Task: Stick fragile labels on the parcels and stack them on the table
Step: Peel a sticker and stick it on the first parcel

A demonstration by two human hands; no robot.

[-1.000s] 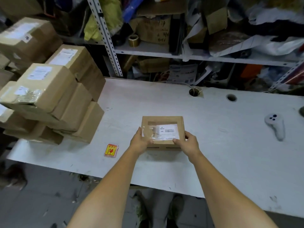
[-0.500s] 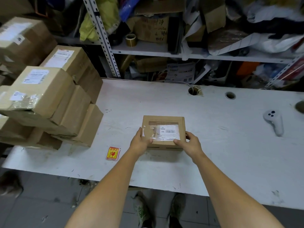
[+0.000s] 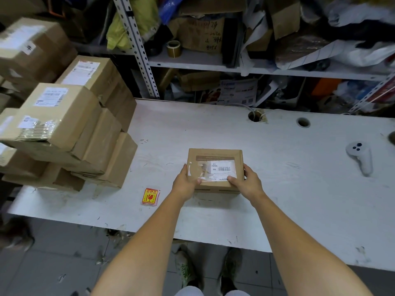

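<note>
Item: one small cardboard parcel, shipping slip on top, at the middle of the white table, near its front edge. We grip it at both near corners: left hand with thumb laid over the top and fingers round the left side, right hand likewise on the right. Whether it rests flat or is slightly lifted we cannot tell. Item: pad of red-and-yellow fragile labels, on the table left of the parcel, apart from it. Item: leaning pile of boxes at the table's left end. Risks, as we judge them: no fragile label shows on the parcel, so stacking it now would skip that step; a label pressed over the barcode would spoil the slip; added weight on that tilted pile could tip it.
</note>
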